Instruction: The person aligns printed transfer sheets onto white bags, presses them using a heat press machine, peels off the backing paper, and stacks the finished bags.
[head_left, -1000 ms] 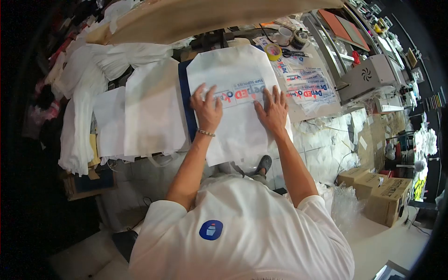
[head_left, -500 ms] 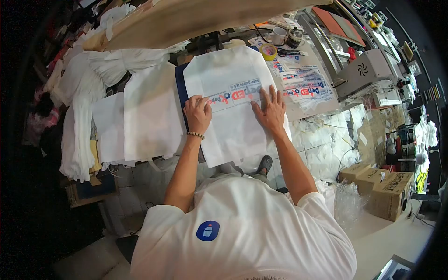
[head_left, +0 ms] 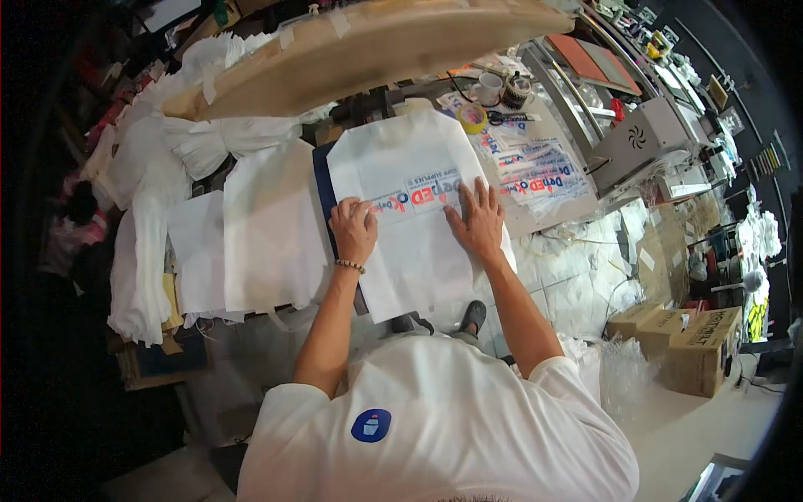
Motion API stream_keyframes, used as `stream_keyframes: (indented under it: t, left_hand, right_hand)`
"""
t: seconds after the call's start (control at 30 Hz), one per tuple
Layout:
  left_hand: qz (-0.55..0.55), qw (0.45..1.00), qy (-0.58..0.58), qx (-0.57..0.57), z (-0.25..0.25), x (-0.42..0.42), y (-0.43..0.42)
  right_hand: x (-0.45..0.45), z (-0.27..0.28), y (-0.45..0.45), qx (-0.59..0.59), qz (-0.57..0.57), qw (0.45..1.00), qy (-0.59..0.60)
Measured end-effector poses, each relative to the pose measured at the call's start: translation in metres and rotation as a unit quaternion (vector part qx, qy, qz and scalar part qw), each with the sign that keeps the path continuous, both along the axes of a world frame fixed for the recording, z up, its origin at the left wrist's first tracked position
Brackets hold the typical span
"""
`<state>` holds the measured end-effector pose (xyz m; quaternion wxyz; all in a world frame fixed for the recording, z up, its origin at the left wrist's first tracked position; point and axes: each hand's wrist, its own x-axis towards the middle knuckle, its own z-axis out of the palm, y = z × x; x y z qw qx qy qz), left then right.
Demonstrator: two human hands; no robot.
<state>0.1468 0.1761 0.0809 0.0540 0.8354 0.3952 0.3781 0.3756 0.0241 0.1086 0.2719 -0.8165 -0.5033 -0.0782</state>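
A white fabric piece [head_left: 418, 259] lies over a dark blue board [head_left: 324, 180] in front of me. Across its middle is a film transfer [head_left: 427, 186] with red and blue lettering. My left hand [head_left: 354, 227] rests near the fabric's left edge beside the lettering, its fingers curled and close together; whether they grip anything is hidden. My right hand [head_left: 479, 222] lies with fingers spread on the right part of the fabric, at the right end of the lettering.
More white fabric [head_left: 276, 226] lies on the left. At the upper right are yellow tape [head_left: 473, 118], a mug [head_left: 488, 88], scissors [head_left: 499, 118] and printed films [head_left: 544, 171]. A grey machine [head_left: 640, 138] and boxes [head_left: 703, 351] stand right. A tan padded board [head_left: 368, 52] spans the top.
My left hand has moved left from above the lettering to the fabric's left edge, and its fingers have curled. My right hand stays spread on the fabric. The camera view has shifted slightly.
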Motion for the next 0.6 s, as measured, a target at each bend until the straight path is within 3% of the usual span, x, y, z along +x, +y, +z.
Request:
stream_keyframes:
  t: [0.07,0.1,0.17,0.2,0.23,0.3,0.37,0.43,0.5,0.6]
  left_hand:
    - [-0.004,0.995,0.044,-0.093,0.003,0.001,0.003]
    - [-0.004,0.995,0.041,-0.086,0.012,0.006,0.009]
    - [-0.120,0.933,-0.188,-0.284,0.028,0.023,0.021]
    - [-0.164,0.828,-0.328,-0.424,0.059,0.033,0.021]
    - [-0.201,0.679,-0.450,-0.544,0.100,0.043,0.022]
    - [-0.267,0.465,-0.632,-0.560,0.143,0.064,0.046]
    - [-0.326,0.411,-0.668,-0.529,0.189,0.078,0.057]
    - [-0.347,0.408,-0.670,-0.514,0.215,0.089,0.061]
    - [-0.367,0.404,-0.668,-0.506,0.220,0.096,0.059]
    - [-0.359,0.355,-0.695,-0.511,0.202,0.092,0.057]
  right_hand:
    - [0.000,0.002,0.000,-0.013,0.000,1.000,0.010]
    - [0.000,0.002,0.001,-0.005,0.001,1.000,0.008]
    - [0.000,-0.001,0.001,-0.008,-0.004,1.000,0.007]
    - [0.000,-0.001,0.001,-0.004,-0.001,1.000,0.006]
    - [0.000,-0.001,0.001,-0.006,0.000,1.000,0.007]
    - [0.001,-0.002,0.000,-0.007,0.000,1.000,0.007]
    - [0.003,-0.006,-0.001,-0.004,0.001,1.000,0.002]
    - [0.003,-0.005,-0.001,-0.001,-0.002,1.000,0.008]
    - [0.002,-0.003,-0.002,0.001,-0.012,1.000,0.018]
    - [0.002,0.000,-0.004,0.000,-0.005,1.000,0.019]
